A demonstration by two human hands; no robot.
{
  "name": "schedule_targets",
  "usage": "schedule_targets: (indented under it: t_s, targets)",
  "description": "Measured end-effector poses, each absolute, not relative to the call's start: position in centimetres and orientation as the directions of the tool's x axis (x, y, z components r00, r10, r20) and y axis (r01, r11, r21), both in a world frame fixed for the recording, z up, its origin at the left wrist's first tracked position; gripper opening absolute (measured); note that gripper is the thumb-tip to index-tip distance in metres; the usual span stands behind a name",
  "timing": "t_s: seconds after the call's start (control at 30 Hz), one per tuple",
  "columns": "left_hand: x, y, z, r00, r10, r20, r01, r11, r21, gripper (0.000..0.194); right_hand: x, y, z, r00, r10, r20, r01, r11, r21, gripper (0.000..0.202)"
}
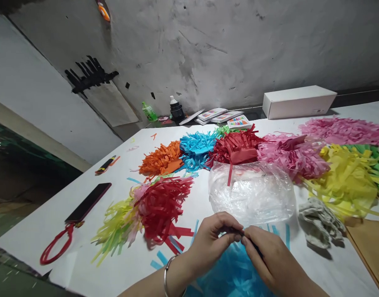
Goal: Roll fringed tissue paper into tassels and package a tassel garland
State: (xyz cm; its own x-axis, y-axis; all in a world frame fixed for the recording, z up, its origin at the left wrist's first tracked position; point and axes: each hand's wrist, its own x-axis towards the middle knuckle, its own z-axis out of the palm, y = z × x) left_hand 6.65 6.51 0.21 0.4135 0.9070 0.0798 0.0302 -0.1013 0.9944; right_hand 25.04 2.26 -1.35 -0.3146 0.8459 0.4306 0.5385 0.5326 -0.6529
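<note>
My left hand [212, 239], with a bangle at the wrist, is pinched at thumb and forefinger. Its fingertips meet those of my right hand [271, 253], also pinched. A small dark strand seems to lie between the fingers, too hidden to name. Right under both hands spreads a bunch of blue tissue-paper fringe [235, 274], with loose blue strips sticking out around it. Beyond them sits a crumpled clear plastic bag [253, 194]. To the left lies a red tissue fringe [163, 210] beside a yellow-green one [117, 225].
Along the back lie orange [161, 161], blue [197, 148], red [237, 144], pink [291, 154] and yellow [347, 177] fringes. A phone [88, 202] with a red strap and a utility knife [105, 165] rest left. At right are a grey cloth [320, 222] and brown cardboard [370, 247]. Behind stands a white box [297, 103].
</note>
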Motion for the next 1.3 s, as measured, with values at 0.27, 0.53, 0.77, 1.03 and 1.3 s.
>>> schedule_targets:
  t_s: [0.27,0.53,0.77,1.03,1.3]
  targets:
    - [6.4,6.8,0.3,0.407,0.894,0.188,0.107,-0.252,0.962,0.013,25.4,2.5,-1.3,-0.325,0.854,0.406,0.564,0.520,-0.641,0.026]
    - [6.5,6.1,0.2,0.390,0.867,0.309,0.137,-0.387,0.912,0.026,24.6,2.4,-1.5,-0.342,0.720,0.604,0.658,0.643,-0.393,0.016]
    - [5.7,6.6,2.5,0.376,0.748,0.548,0.208,-0.644,0.736,0.030,25.5,2.6,-0.3,-0.296,0.755,0.585,0.652,0.607,-0.454,0.021]
    - [-0.3,9.1,4.4,-0.278,0.854,0.441,0.010,-0.456,0.890,0.011,25.0,-2.4,0.4,-0.450,0.688,0.569,0.679,0.678,-0.283,0.023]
    - [-6.8,8.7,4.7,-0.430,0.482,0.764,0.686,-0.376,0.623,0.036,25.3,-6.8,-7.3,-0.631,0.607,0.483,0.703,0.711,0.026,0.045]
